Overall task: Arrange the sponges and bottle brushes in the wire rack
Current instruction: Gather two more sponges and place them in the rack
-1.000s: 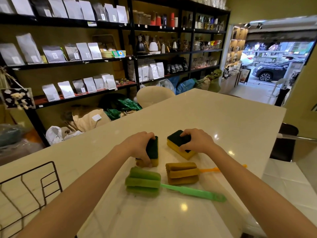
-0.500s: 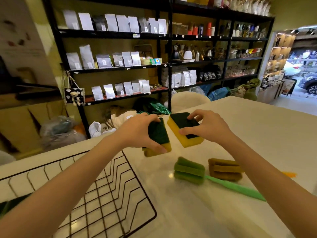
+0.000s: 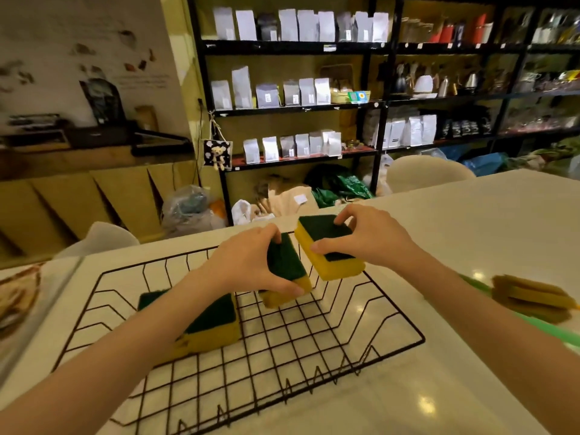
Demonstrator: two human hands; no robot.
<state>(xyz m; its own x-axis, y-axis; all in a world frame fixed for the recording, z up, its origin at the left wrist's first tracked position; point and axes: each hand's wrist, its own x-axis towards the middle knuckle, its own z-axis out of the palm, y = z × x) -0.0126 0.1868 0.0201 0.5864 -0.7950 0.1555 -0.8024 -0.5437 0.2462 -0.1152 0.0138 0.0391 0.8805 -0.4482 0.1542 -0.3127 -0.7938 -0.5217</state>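
I hold two yellow sponges with green scouring pads above the black wire rack (image 3: 314, 346): one tilted (image 3: 287, 271), one flatter at one o'clock (image 3: 329, 246). A third sponge (image 3: 216, 321) lies inside at nine o'clock. Brown bottle brush (image 3: 530, 296) lies on the bench at three o'clock.

Glossy cream stone table (image 3: 470, 215), bearing black wire rack (image 3: 345, 346), mustard-brown ridged sponge bottle brush (image 3: 530, 298), green plastic brush handle (image 3: 552, 329) at right edge

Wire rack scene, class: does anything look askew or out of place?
Nothing is spilled or damaged. The brown bottle brush lies on the table, outside the wire rack. The sponge in the left hand is tilted on edge.
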